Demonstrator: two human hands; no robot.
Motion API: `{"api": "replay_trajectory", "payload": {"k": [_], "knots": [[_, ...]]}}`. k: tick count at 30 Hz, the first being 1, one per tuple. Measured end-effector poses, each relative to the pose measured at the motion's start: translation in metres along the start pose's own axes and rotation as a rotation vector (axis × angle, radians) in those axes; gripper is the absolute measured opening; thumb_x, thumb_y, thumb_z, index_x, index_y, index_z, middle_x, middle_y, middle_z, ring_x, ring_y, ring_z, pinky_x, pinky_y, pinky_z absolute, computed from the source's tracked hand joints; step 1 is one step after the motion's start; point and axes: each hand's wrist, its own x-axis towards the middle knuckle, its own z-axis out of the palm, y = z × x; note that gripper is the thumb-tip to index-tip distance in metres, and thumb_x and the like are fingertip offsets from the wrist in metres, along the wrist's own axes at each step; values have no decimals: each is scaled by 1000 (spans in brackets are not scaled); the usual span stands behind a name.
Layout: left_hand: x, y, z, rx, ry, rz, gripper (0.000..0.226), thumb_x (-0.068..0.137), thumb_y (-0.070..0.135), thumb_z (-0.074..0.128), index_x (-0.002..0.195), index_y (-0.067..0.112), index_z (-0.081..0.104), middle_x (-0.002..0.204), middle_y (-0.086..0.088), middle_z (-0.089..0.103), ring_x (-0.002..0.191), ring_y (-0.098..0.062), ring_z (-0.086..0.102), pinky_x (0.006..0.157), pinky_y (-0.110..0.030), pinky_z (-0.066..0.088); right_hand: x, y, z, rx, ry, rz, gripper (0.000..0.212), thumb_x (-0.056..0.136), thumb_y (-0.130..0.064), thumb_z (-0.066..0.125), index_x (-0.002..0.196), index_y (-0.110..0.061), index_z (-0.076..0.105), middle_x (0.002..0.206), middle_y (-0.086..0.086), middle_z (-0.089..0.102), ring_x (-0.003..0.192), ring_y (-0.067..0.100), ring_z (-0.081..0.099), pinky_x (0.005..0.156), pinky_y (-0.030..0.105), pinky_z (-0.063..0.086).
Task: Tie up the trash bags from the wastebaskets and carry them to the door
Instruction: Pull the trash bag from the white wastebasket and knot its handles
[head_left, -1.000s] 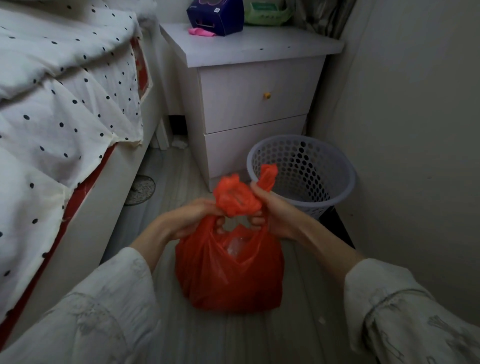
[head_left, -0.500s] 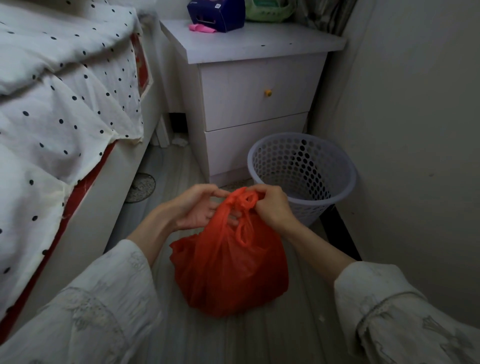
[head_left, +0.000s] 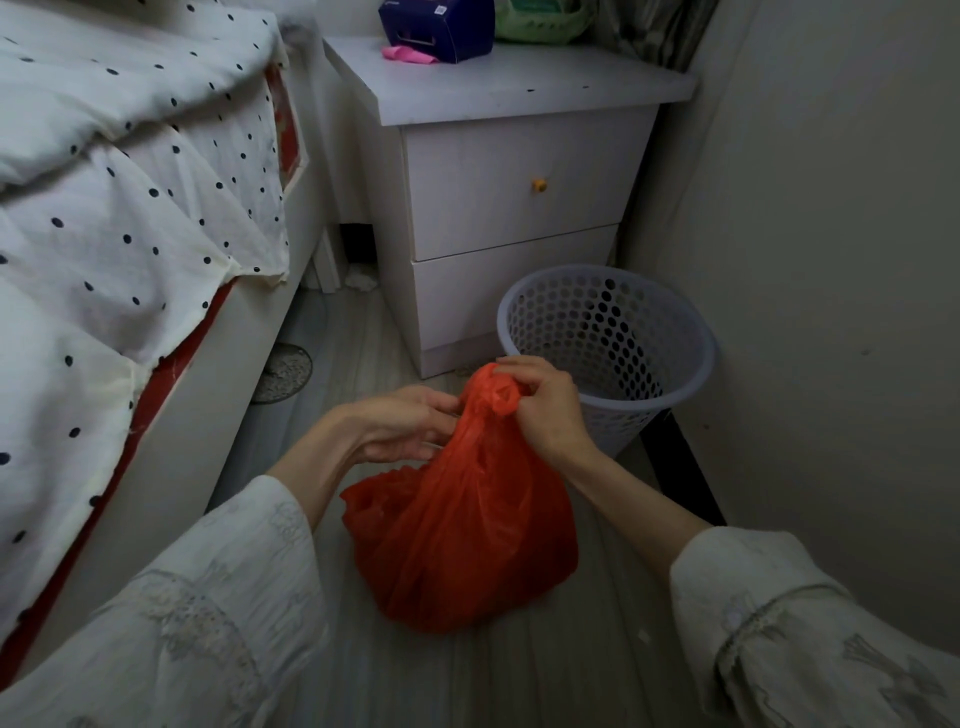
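Bag (head_left: 467, 540) neck between both hands' fingers (head_left: 511, 371)

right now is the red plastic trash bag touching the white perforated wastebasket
Apart. The head view shows the red plastic trash bag on the floor, with bare floor between it and the white perforated wastebasket.

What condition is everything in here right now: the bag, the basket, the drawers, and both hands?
Red trash bag: out of the basket, on the floor, neck gathered.
Right hand: grips the bunched top of the bag.
Left hand: at the bag's neck, fingers loosely curled; grip unclear.
Wastebasket: upright, no liner.
Nightstand drawers: both closed.
Purple box: on the nightstand top.
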Motion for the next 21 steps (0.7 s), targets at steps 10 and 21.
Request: {"api": "replay_trajectory", "payload": {"k": [10, 21], "knots": [[-15, 9, -27, 220, 352, 176, 5, 80, 12, 64, 82, 12, 69, 72, 1, 66, 74, -12, 59, 81, -28, 49, -4, -6, -11, 471, -98, 275, 14, 83, -10, 63, 93, -1, 70, 94, 17, 67, 91, 26, 61, 95, 47, 47], [3, 1, -9, -521, 608, 357, 34, 91, 16, 50, 60, 19, 38, 30, 12, 24, 24, 0, 18, 27, -11, 20, -19, -6, -28, 938, -108, 444, 32, 97, -26, 38, 85, -10, 63, 86, 6, 71, 90, 17, 64, 88, 30, 49]]}}
